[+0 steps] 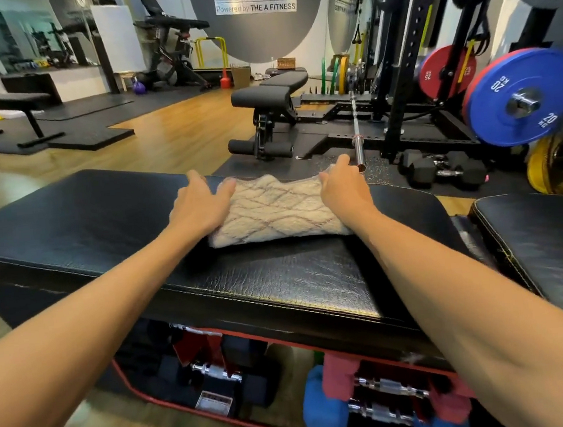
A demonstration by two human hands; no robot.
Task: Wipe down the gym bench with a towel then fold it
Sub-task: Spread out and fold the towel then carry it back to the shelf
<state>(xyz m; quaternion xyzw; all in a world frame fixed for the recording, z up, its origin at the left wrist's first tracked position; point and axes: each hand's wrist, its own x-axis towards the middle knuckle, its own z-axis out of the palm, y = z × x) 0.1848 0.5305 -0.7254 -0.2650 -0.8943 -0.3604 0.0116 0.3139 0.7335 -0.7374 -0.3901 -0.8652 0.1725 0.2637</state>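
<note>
The towel point(278, 210), cream with a faint diamond pattern, lies folded into a thick rectangle on the black padded gym bench point(280, 282), toward its far edge. The left hand point(200, 205) rests on the towel's left end, its thumb lying across the far corner, the fingers stretched forward and relaxed. The right hand point(343, 186) sits on the right end, where its fingers appear to pinch the far right corner. Under the bench, dumbbells point(220, 377) sit on a red-framed rack. Beyond, on the right, a blue weight plate point(523, 97) hangs on a black rack, and another adjustable bench point(268, 94) stands farther back.
</note>
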